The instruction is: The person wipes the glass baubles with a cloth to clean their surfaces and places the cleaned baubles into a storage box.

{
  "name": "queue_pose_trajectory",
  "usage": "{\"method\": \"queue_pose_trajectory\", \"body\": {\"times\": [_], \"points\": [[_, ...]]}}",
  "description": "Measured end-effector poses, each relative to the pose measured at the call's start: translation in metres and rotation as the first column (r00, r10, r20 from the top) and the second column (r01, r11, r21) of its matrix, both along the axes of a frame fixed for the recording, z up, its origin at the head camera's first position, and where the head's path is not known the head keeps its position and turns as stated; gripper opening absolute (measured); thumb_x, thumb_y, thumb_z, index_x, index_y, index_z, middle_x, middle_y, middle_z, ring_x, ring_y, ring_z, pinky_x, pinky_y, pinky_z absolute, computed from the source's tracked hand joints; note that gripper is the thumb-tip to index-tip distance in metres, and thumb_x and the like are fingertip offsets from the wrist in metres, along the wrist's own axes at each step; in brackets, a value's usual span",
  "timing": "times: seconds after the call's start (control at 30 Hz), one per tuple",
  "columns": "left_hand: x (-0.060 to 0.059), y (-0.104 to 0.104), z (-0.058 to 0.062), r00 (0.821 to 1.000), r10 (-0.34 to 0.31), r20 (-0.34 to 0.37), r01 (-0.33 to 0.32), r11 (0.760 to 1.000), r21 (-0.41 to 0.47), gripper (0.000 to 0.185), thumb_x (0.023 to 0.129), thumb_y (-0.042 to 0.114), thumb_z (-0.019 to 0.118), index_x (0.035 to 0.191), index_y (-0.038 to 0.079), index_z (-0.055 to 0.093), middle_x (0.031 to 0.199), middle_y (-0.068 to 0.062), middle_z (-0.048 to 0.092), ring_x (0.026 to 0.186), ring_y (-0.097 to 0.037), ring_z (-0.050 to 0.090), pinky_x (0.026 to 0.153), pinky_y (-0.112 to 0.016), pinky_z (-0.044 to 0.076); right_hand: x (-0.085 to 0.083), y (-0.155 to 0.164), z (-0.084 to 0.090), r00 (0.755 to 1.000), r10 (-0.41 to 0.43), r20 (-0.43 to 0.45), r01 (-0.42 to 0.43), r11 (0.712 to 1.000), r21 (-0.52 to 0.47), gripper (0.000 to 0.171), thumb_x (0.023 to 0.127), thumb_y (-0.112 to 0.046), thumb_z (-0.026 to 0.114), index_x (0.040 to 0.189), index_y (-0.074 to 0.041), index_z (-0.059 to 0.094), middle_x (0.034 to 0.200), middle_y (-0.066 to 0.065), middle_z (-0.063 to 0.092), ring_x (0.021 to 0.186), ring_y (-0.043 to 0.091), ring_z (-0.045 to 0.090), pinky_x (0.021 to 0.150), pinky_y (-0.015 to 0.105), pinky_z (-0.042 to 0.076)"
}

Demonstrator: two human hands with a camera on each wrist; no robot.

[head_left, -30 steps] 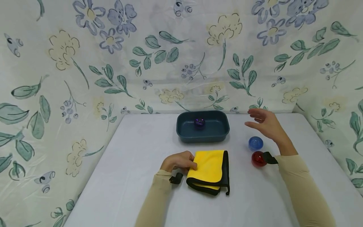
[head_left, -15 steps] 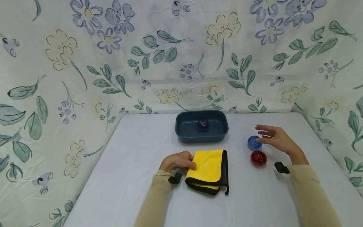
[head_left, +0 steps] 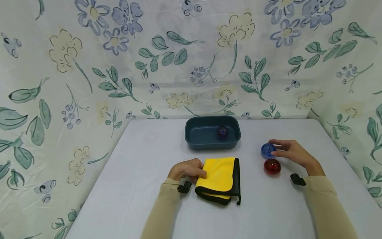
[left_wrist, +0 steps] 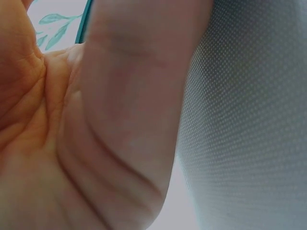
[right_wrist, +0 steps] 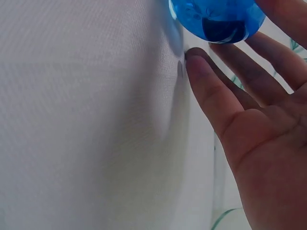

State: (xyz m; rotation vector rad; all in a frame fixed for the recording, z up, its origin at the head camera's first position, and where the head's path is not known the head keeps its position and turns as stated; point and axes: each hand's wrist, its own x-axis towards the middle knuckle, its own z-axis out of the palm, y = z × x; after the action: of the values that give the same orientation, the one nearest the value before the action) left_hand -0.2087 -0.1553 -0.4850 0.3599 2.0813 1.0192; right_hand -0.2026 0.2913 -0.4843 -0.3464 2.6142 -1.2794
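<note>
Backdrop: one floral cloth (head_left: 191,59) hung behind and along both sides of the table; blue, yellow and green print
Table: one, covered in pale grey-white cloth (head_left: 143,156); everything else rests on it
Tray: one dark teal tray (head_left: 213,133) at the far middle; one purple ball (head_left: 222,131) lies inside, toward its right end
Towel: one folded yellow towel (head_left: 220,179) with black edging, near the front, just in front of the tray
Hands: two; left hand (head_left: 187,169) rests with curled fingers on the towel's left edge, whether pinching it cannot be told; right hand (head_left: 290,152) has its fingers spread around the blue ball (head_left: 268,150), fingertips at its side, grasp not closed
Balls: three in all; blue ball on the table right of the tray; red ball (head_left: 272,166) just in front of it, apart from the hand; purple in the tray
</note>
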Motion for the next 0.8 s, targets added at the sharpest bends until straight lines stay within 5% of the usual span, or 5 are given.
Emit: {"method": "queue_pose_trajectory", "body": {"times": [0.53, 0.8], "points": [[-0.0005, -0.0005, 0.0013, 1.000, 0.004, 0.007, -0.004, 1.000, -0.006, 0.031, 0.083, 0.013, 0.069, 0.059, 0.017, 0.049, 0.058, 0.005, 0.043, 0.053, -0.009, 0.047, 0.048, -0.017, 0.039, -0.0003, -0.0049, 0.0036, 1.000, -0.006, 0.029, 0.005, 1.000, 0.015, 0.064, 0.096, -0.027, 0.074, 0.147, 0.003, 0.052, 0.145, 0.028, 0.059, 0.128, 0.043, 0.063, 0.104, 0.050, 0.056], [-0.0014, -0.0022, 0.0024, 0.999, 0.007, 0.033, -0.007, 1.000, 0.022, 0.021, 0.084, 0.013, 0.068, 0.065, 0.013, 0.058, 0.066, 0.002, 0.059, 0.059, -0.008, 0.055, 0.051, -0.017, 0.048, -0.0011, -0.0088, 0.0043, 0.999, -0.025, 0.024, 0.025, 0.999, 0.021, 0.063, 0.094, -0.028, 0.076, 0.145, 0.003, 0.055, 0.140, 0.029, 0.062, 0.122, 0.041, 0.066, 0.099, 0.048, 0.060]]}}
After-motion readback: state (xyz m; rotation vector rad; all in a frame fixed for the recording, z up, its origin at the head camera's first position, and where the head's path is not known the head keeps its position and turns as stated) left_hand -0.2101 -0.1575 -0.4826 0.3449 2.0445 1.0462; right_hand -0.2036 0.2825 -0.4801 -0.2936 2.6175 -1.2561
